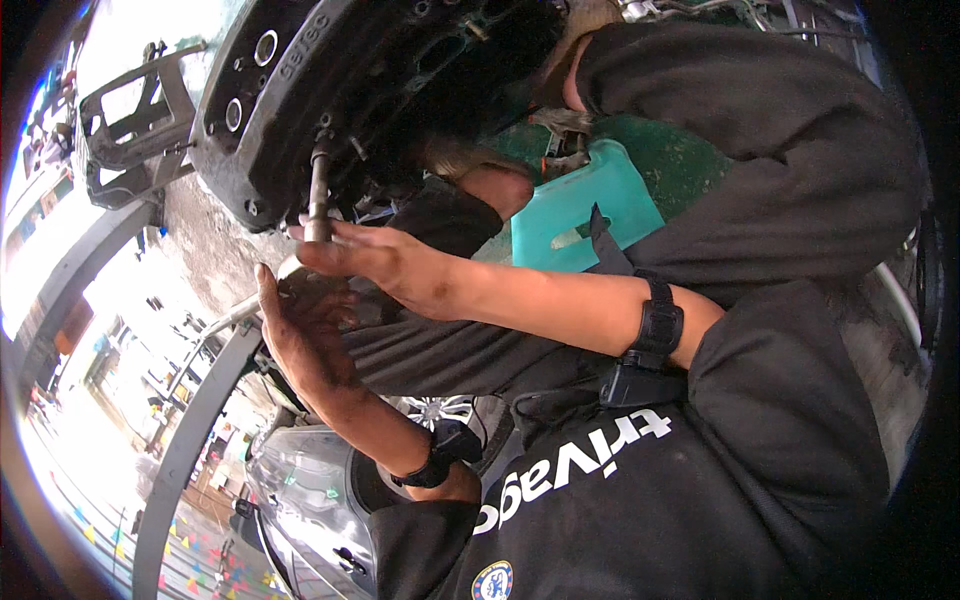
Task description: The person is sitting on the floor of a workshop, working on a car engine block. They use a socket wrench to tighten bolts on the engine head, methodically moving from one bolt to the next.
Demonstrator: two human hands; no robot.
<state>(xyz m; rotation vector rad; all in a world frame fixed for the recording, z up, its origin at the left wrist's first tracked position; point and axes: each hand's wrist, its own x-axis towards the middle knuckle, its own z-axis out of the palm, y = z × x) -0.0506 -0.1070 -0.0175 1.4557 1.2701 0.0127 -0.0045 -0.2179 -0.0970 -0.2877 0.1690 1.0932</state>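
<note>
My right hand [375, 258] reaches across from the right, its fingers closed around the lower end of a socket wrench's long metal extension [318, 192]. That extension rises to a bolt on a large black cast-metal part [262, 130], which looks like a vehicle assembly. Just below, my left hand [305, 320] is at the wrench head, with its thumb stretched up and its shaded fingers curled beneath. A bright metal bar [238, 312] passes behind that thumb; I cannot tell whether it is the wrench's handle. The wrench head is mostly hidden by both hands.
A teal plastic piece [620, 190] with a slot lies by my black-trousered leg [770, 150]. Behind the cast part stands a black metal bracket [135, 120]. A grey metal beam [185, 455] slants along the left, with a silver car [315, 500] beside it.
</note>
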